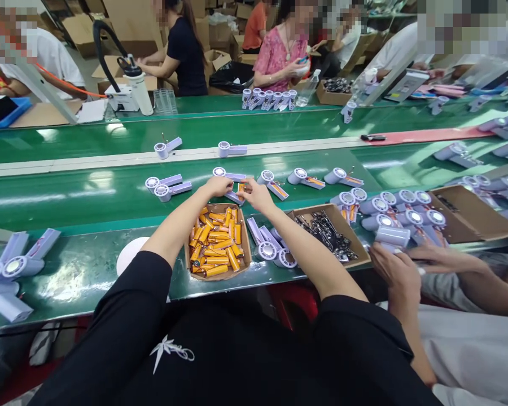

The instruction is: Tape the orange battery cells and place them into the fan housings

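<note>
My left hand [219, 186] is closed on a lavender handheld fan [234, 197]; its handle sticks out to the right below my fingers, and my hand hides the fan's round head. In my right hand [256, 193], a pinch of thumb and fingers holds an orange battery [241, 188] over that handle. Just behind both hands lies another lavender fan [236, 177]. Below them stands a cardboard box [248, 258] full of orange batteries [215, 242]. To the right of my right hand, a fan [275, 185] lies with an orange battery in its handle.
More fans [169, 188] lie on the green conveyor [110, 194]. A box of dark small parts [328, 231] stands right of my right forearm, beside clustered fans [400, 208]. A co-worker's hands [395, 270] hold a fan at right. Other people work across the line.
</note>
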The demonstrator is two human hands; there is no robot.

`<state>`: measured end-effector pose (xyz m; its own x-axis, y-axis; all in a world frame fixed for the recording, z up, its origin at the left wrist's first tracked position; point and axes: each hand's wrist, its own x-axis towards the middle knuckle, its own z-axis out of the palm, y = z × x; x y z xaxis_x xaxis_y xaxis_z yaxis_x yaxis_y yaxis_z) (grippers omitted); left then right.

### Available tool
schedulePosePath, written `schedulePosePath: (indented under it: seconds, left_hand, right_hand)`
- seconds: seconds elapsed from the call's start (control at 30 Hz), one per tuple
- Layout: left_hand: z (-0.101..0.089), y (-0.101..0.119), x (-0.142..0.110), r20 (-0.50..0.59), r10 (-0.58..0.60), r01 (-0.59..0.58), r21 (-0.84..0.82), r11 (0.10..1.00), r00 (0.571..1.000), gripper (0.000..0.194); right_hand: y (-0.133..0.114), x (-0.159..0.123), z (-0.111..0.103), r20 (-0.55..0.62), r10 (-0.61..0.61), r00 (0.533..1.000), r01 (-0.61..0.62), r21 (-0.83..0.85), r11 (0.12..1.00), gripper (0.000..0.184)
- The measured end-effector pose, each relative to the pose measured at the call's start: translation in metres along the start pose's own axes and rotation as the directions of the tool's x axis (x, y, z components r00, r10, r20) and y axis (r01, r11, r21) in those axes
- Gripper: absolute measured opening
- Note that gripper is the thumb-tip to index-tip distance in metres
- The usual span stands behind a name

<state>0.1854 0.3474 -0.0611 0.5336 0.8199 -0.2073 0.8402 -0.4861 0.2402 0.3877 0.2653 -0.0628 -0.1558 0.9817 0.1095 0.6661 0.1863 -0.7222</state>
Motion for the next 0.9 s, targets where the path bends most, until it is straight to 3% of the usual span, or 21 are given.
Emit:
schedulePosePath:
  seconds: [0.1,0.2,0.37,0.67,0.9]
  left_hand:
    - [0.007,0.005,0.002,-0.038,-0.027,0.025,-0.044,0.999,0.999,0.031]
    - [0.012,0.008,0.004,-0.056,-0.036,0.031,-0.087,0.996,0.998,0.029]
    - [0.015,0.009,0.009,-0.082,-0.052,0.039,-0.158,0.987,0.995,0.028]
    - [0.020,0.008,0.018,-0.113,-0.062,0.033,-0.239,0.970,0.992,0.027]
    - [0.021,0.015,0.025,-0.130,-0.065,0.031,-0.254,0.967,0.989,0.025]
  right_hand:
    - [0.000,0.005,0.004,0.079,-0.008,0.997,0.032,-0.300,0.953,0.061]
    - [0.000,0.005,0.003,0.177,-0.010,0.984,0.091,-0.456,0.885,0.054]
    - [-0.003,0.005,0.000,0.276,0.008,0.961,0.148,-0.540,0.828,0.052]
    - [-0.008,0.012,0.009,0.333,0.124,0.935,0.133,-0.652,0.746,0.053]
    - [-0.008,0.029,-0.001,0.457,0.082,0.886,0.257,-0.629,0.734,0.043]
